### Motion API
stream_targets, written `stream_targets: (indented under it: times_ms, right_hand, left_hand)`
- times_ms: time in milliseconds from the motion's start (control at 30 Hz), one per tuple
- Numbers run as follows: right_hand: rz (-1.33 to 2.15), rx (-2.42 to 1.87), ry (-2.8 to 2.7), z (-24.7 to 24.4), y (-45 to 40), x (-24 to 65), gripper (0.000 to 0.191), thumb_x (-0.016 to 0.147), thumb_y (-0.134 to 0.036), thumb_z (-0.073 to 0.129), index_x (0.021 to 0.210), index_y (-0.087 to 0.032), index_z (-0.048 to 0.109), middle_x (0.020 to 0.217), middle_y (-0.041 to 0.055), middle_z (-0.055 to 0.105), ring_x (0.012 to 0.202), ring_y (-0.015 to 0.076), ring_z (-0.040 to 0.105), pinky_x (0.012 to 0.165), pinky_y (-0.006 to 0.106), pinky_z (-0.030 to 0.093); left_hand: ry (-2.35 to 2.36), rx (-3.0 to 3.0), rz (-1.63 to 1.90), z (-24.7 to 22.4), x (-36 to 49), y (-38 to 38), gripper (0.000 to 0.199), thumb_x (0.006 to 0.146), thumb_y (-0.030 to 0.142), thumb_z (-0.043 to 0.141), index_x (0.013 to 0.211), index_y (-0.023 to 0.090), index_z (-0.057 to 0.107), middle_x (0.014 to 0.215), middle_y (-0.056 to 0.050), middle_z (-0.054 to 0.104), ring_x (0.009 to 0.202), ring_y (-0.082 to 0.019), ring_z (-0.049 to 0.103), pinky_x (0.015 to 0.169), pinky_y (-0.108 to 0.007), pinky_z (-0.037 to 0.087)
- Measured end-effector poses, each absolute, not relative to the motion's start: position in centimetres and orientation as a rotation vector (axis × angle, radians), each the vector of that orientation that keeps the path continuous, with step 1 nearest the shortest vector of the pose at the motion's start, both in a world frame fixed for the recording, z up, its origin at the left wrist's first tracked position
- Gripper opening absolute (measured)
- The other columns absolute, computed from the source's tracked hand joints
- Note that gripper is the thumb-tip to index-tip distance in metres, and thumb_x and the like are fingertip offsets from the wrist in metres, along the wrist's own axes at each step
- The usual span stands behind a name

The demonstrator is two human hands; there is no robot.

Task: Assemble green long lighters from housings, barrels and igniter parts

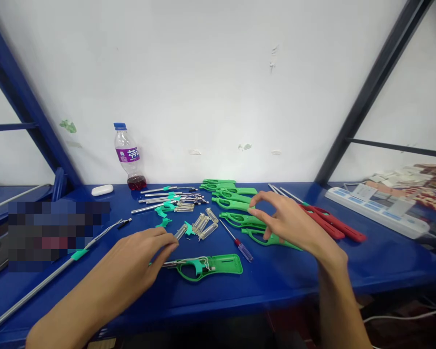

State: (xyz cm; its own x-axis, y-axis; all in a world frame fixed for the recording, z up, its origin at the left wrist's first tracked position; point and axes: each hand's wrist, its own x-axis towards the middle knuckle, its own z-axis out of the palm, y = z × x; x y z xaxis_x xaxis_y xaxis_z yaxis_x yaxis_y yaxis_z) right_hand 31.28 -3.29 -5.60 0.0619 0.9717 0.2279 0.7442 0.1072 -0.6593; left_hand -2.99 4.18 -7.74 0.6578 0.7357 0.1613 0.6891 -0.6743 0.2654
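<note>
My left hand (148, 252) is closed, fingers curled and thumb near them, its tips beside a clear capsule (181, 231); what it grips, if anything, is hidden. Just right of it lies a green handle half (225, 264), holding a teal trigger (197, 266), white wires and a metal rod that runs toward my left hand. Over the stacked green handle pieces (232, 203) hovers my right hand (283, 218), thumb and index finger curved and slightly apart, nothing visible between them. More clear capsules (200, 224) and teal triggers (163, 222) lie between the hands.
A screwdriver (243, 249) lies mid-table. Rods with wires (167, 198) and a bottle (129, 157) stand or lie behind, near a white case (102, 190). One long rod (39, 291) is at left. Red lighters (330, 223) and a power strip (378, 211) are at right.
</note>
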Motion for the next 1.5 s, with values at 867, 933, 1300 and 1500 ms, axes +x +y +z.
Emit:
stream_targets:
  times_ms: [867,933,1300,1500]
  right_hand:
    - [0.03,-1.526,-2.001,-4.6,-3.0,28.0,0.011,0.105,-0.033,0.066,0.097,-0.028,0.072,0.085,-0.0039,0.072,0.066,0.0182,0.065,0.064,0.03,0.042]
    - [0.009,-1.543,-1.992,-4.2,-3.7,28.9,0.012,0.104,-0.035,0.066,0.096,-0.028,0.072,0.085,-0.0032,0.072,0.065,0.019,0.065,0.064,0.031,0.043]
    - [-0.021,-1.539,-2.039,-4.1,-4.0,29.4,0.014,0.103,-0.035,0.072,0.092,-0.027,0.071,0.086,-0.0014,0.074,0.067,0.0213,0.066,0.064,0.031,0.044]
    - [0.055,-1.558,-2.287,-6.6,-1.0,25.4,0.017,0.098,-0.02,0.084,0.11,-0.026,0.073,0.108,-0.0002,0.069,0.089,0.023,0.068,0.074,0.03,0.047]
  left_hand:
    - [1.204,2.752,0.296,-8.9,-0.8,4.4,0.038,0.108,0.018,0.036,0.113,0.021,0.074,0.116,-0.011,0.061,0.104,-0.026,0.062,0.088,-0.041,0.051]
    - [1.209,2.737,0.326,-9.1,-1.1,4.6,0.038,0.109,0.021,0.037,0.118,0.021,0.073,0.117,-0.011,0.059,0.104,-0.026,0.062,0.088,-0.041,0.052]
    - [1.185,2.75,0.436,-9.2,-2.7,5.8,0.034,0.107,0.025,0.042,0.123,0.024,0.072,0.12,-0.01,0.063,0.113,-0.027,0.061,0.098,-0.042,0.05]
    - [1.178,2.756,0.402,-9.2,-3.1,6.3,0.033,0.104,0.021,0.044,0.119,0.025,0.073,0.121,-0.009,0.066,0.116,-0.028,0.061,0.099,-0.043,0.051]
